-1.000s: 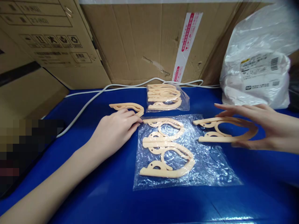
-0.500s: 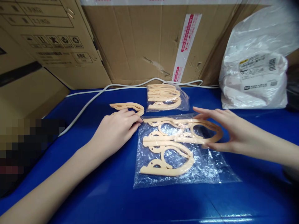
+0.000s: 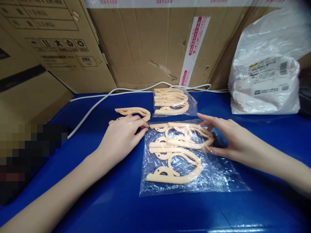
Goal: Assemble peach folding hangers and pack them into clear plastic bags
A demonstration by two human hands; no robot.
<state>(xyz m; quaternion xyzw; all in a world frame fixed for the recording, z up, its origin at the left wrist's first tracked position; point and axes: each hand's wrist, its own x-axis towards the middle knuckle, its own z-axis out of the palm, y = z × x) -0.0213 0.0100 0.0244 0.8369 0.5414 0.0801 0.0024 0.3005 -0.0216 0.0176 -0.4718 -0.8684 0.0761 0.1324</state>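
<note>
Two beige folding hangers lie one above the other in a flat clear plastic bag [image 3: 218,181], curved ends to the right. Another folding hanger [image 3: 206,142] overlaps the upper one from the right. My right hand [image 3: 224,136] has thumb and fingers on either side of its curved end. At the bag's upper left corner, my left hand [image 3: 123,136] pinches the plastic between thumb and fingertips. A loose folded hanger [image 3: 143,111] lies just behind my left hand, partly covered by it.
A smaller clear bag of folded hangers [image 3: 171,102] lies behind. A white cable [image 3: 97,100] runs along the back of the blue table [image 3: 116,200]. Cardboard boxes [image 3: 145,42] wall off the back and left. A white plastic package [image 3: 264,84] stands at the right.
My right hand has moved left with the overlapping hanger, which lies further over the upper hanger and deeper in the bag. My left hand stays at the bag's corner.
</note>
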